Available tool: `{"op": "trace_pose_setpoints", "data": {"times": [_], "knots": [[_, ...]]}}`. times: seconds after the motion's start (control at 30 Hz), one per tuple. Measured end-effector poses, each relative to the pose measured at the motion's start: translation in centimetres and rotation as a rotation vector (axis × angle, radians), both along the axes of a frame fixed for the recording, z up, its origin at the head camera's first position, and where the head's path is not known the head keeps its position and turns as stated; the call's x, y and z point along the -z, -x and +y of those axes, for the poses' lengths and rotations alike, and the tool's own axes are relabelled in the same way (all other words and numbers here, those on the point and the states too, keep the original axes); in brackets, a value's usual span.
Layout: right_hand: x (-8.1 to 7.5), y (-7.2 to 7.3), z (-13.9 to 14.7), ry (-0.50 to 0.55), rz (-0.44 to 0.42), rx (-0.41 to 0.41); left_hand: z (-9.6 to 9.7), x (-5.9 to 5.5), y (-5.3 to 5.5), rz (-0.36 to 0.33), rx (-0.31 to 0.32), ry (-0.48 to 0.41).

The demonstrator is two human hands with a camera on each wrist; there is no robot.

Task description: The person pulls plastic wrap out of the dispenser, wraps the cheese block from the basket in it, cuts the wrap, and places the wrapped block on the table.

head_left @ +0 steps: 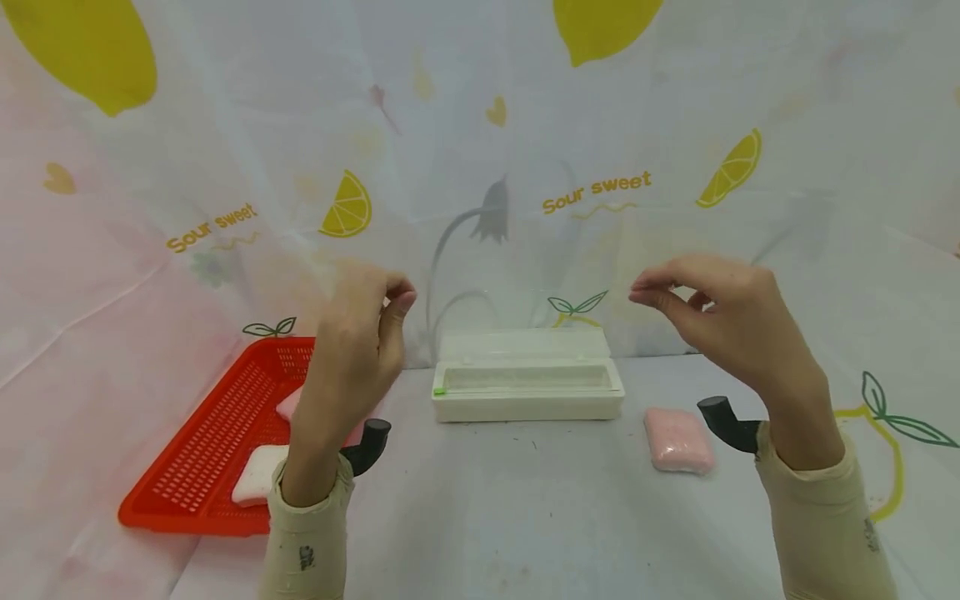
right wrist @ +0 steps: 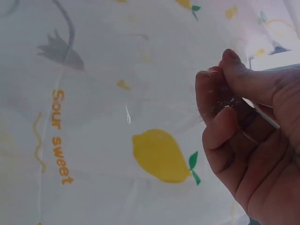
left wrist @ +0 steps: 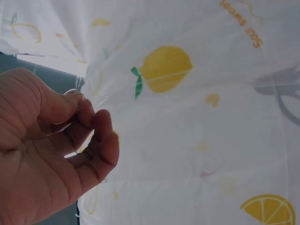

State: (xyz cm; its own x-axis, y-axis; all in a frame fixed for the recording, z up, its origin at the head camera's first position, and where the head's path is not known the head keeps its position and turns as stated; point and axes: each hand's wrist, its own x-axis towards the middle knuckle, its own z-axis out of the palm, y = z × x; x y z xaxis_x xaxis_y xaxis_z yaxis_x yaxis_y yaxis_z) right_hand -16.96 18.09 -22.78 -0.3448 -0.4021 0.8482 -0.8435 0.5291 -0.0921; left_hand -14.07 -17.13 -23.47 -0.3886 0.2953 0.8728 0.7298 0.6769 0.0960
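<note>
A sheet of clear cling film (right wrist: 127,115) shows mainly as glints and creases near the fingertips. My left hand (head_left: 348,342) pinches one side of it between thumb and fingers, raised in front of the red basket. On the other side, my right hand (head_left: 731,321) pinches the film with curled fingers, above and right of the white dispenser box. That cling film dispenser (head_left: 528,408) stands at the back of the table between the hands, its lid raised. Below the right hand lies a pink wrapped block (head_left: 678,440).
The red plastic basket (head_left: 191,433) on the left holds a white block (head_left: 258,473) and pink ones, partly hidden behind my left arm. A lemon-print cloth (head_left: 465,125) hangs behind the table. Black curved mounts (head_left: 727,423) stick out from both wrists.
</note>
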Motion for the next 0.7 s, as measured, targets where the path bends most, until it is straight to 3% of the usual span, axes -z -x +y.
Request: {"op": "trace_pose_setpoints", "data": {"times": [0.17,0.33,0.57,0.7], "knots": [[1.8,-0.9,0.6,-0.009,-0.124,-0.113,-0.9,1.5,-1.0,-0.124,0.088,-0.030],[3.1,-1.9,1.0,-0.008,-0.257,-0.200,-1.8,2.6,-1.8,-0.238,0.256,-0.058],[5.1,-3.2,1.4,-0.066,-0.476,-0.274,-3.1,5.0,-1.7,-0.572,0.587,-0.149],[6.4,-4.1,1.4,-0.112,-0.658,-0.278,-3.6,7.0,-1.4,-0.702,0.662,-0.150]]}}
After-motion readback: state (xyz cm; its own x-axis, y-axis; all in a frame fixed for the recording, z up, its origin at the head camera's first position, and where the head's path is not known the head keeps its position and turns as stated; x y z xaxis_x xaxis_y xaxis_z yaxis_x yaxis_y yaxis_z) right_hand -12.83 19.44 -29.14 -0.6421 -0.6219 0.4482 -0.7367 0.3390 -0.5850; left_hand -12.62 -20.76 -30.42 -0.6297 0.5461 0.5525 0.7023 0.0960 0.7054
